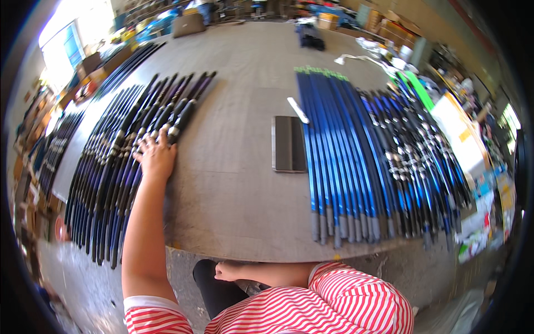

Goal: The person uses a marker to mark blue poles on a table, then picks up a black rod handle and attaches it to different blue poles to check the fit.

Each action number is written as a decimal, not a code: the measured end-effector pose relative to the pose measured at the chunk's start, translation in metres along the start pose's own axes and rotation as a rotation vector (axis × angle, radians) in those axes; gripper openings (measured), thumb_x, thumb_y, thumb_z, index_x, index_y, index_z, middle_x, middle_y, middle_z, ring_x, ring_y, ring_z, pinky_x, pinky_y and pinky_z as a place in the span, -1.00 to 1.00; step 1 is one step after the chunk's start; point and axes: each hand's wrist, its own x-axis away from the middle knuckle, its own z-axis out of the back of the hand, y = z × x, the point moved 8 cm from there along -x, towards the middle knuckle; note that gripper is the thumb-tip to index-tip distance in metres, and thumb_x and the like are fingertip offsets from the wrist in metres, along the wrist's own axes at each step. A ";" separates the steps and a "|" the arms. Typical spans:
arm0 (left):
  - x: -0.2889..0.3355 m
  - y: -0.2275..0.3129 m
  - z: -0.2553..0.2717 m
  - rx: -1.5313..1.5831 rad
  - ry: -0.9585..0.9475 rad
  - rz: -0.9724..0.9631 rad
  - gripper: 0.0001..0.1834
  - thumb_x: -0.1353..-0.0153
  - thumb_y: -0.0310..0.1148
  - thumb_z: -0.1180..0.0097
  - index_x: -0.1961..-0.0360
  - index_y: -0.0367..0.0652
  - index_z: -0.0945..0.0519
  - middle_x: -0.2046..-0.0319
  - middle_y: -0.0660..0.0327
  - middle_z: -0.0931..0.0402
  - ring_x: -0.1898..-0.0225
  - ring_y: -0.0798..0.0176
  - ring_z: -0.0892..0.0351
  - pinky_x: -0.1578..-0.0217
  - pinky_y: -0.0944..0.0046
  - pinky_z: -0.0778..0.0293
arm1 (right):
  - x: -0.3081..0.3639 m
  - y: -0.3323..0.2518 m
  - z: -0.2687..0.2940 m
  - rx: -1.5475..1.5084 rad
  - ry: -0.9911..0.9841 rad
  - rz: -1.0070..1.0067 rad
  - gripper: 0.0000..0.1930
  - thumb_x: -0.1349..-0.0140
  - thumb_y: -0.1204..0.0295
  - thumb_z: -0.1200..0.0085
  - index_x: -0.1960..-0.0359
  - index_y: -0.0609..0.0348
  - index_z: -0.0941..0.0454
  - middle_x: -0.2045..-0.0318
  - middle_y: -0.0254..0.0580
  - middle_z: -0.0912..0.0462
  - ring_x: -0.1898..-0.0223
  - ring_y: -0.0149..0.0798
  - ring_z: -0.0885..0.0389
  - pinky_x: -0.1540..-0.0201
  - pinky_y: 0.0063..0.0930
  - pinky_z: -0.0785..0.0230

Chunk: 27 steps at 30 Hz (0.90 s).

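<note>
My left hand (pixel 156 156) lies on a row of dark fishing rods (pixel 119 161) on the left side of the table. Its fingers are spread over the silvery fittings of the rods at the row's right edge. The rods lie side by side, black and purple, with their near ends toward me. My right hand (pixel 225 271) is down by my knee below the table edge, its fingers curled closed with nothing visible in them. To the right lie blue rods (pixel 328 156) with green far ends and grey near ends. Beside them are more dark rods (pixel 414 161) with silvery fittings.
A dark flat tablet-like device (pixel 289 143) and a small white strip (pixel 298 110) lie left of the blue rods. A dark bundle (pixel 310 36) sits at the far end of the table (pixel 233 211). Boxes (pixel 397 30) and a white board (pixel 459 133) stand along the right.
</note>
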 end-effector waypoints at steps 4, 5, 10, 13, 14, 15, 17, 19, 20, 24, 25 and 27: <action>0.006 0.006 0.013 -0.148 0.088 -0.051 -0.33 -0.17 0.03 0.07 -0.25 0.04 -0.10 -0.17 -0.07 -0.19 -0.27 -0.11 -0.03 -0.13 -0.35 0.08 | 0.026 0.018 0.028 0.005 0.157 -0.026 -0.74 -0.06 0.22 -0.07 0.49 0.19 -0.57 0.53 -0.06 -0.60 0.44 -0.06 -0.58 0.34 -0.20 -0.37; 0.009 0.008 0.018 -0.189 0.135 -0.076 -0.30 -0.17 0.06 0.08 -0.26 0.01 -0.09 -0.17 -0.02 -0.22 -0.27 -0.05 -0.04 -0.16 -0.32 0.12 | 0.039 0.016 0.037 0.001 0.197 -0.028 -0.74 -0.07 0.22 -0.07 0.48 0.20 -0.56 0.53 -0.06 -0.60 0.44 -0.07 -0.58 0.34 -0.21 -0.37; 0.014 0.031 0.024 -0.348 0.172 -0.162 -0.36 -0.15 0.04 0.05 -0.20 -0.03 -0.23 -0.19 0.11 -0.21 -0.31 0.05 0.05 -0.23 -0.27 0.36 | 0.137 -0.032 0.086 -0.114 0.390 0.110 -0.73 -0.10 0.24 -0.05 0.44 0.24 -0.54 0.50 -0.07 -0.59 0.44 -0.12 -0.57 0.35 -0.30 -0.37; 0.015 0.034 0.012 -0.376 0.185 -0.232 -0.39 -0.15 -0.03 0.03 -0.18 -0.08 -0.26 -0.21 0.12 -0.17 -0.33 0.07 0.11 -0.24 -0.26 0.38 | 0.212 -0.099 0.123 -0.219 0.377 0.269 -0.74 -0.10 0.25 -0.07 0.42 0.24 -0.53 0.49 -0.09 -0.59 0.43 -0.14 -0.57 0.37 -0.33 -0.37; 0.016 0.032 0.010 -0.334 0.193 -0.221 -0.42 -0.17 -0.09 0.03 -0.16 -0.13 -0.28 -0.22 0.11 -0.16 -0.33 0.08 0.14 -0.25 -0.23 0.38 | 0.234 -0.114 0.136 -0.179 0.425 0.309 -0.74 -0.10 0.24 -0.07 0.42 0.24 -0.54 0.50 -0.09 -0.59 0.44 -0.15 -0.57 0.38 -0.34 -0.37; 0.019 0.025 0.010 -0.287 0.155 -0.192 -0.43 -0.17 -0.11 0.03 -0.18 -0.10 -0.26 -0.22 0.09 -0.14 -0.34 0.07 0.16 -0.26 -0.20 0.38 | 0.255 -0.127 0.149 -0.142 0.472 0.353 -0.73 -0.11 0.24 -0.08 0.42 0.23 -0.54 0.50 -0.09 -0.58 0.44 -0.16 -0.56 0.39 -0.35 -0.37; 0.032 0.019 0.014 -0.286 0.154 -0.176 -0.43 -0.18 -0.13 0.05 -0.20 -0.06 -0.23 -0.24 0.05 -0.10 -0.34 0.06 0.17 -0.26 -0.19 0.38 | 0.297 -0.155 0.182 -0.008 0.611 0.514 -0.81 -0.07 0.31 -0.15 0.45 0.20 -0.56 0.50 -0.14 -0.58 0.47 -0.22 -0.57 0.42 -0.45 -0.38; 0.051 0.027 0.023 -0.340 0.089 -0.189 -0.47 -0.22 -0.21 0.14 -0.23 -0.01 -0.20 -0.27 0.02 -0.04 -0.34 0.03 0.18 -0.25 -0.20 0.38 | 0.323 -0.156 0.213 0.020 0.727 0.505 -0.80 -0.06 0.31 -0.17 0.52 0.21 -0.56 0.56 -0.17 -0.57 0.55 -0.22 -0.55 0.49 -0.45 -0.36; 0.053 0.027 0.022 -0.359 0.137 -0.221 -0.48 -0.21 -0.25 0.17 -0.23 0.01 -0.20 -0.26 0.01 -0.04 -0.34 0.02 0.18 -0.25 -0.21 0.39 | 0.333 -0.159 0.228 0.042 0.804 0.541 -0.77 -0.07 0.33 -0.16 0.59 0.23 -0.54 0.64 -0.18 -0.55 0.63 -0.24 -0.52 0.56 -0.46 -0.32; 0.065 0.023 0.021 -0.347 0.175 -0.282 -0.49 -0.18 -0.34 0.21 -0.21 0.11 -0.24 -0.24 0.00 -0.08 -0.33 -0.05 0.17 -0.24 -0.22 0.37 | 0.322 -0.132 0.243 0.106 0.747 0.466 -0.59 -0.11 0.14 -0.08 0.70 0.25 -0.45 0.73 -0.09 -0.43 0.68 -0.10 -0.42 0.59 -0.32 -0.22; 0.067 0.023 0.023 -0.315 0.154 -0.275 -0.49 -0.18 -0.34 0.22 -0.20 0.10 -0.25 -0.23 -0.01 -0.10 -0.32 -0.05 0.14 -0.24 -0.22 0.36 | 0.318 -0.129 0.240 0.134 0.751 0.471 -0.58 -0.11 0.14 -0.07 0.71 0.24 -0.44 0.73 -0.09 -0.43 0.68 -0.08 -0.42 0.59 -0.31 -0.22; 0.068 0.022 0.024 -0.367 0.154 -0.259 -0.50 -0.18 -0.35 0.22 -0.20 0.09 -0.25 -0.21 -0.02 -0.13 -0.31 -0.06 0.10 -0.24 -0.23 0.35 | 0.316 -0.131 0.238 0.163 0.717 0.453 -0.59 -0.11 0.14 -0.07 0.72 0.21 -0.44 0.72 -0.09 -0.44 0.66 -0.08 -0.44 0.59 -0.30 -0.23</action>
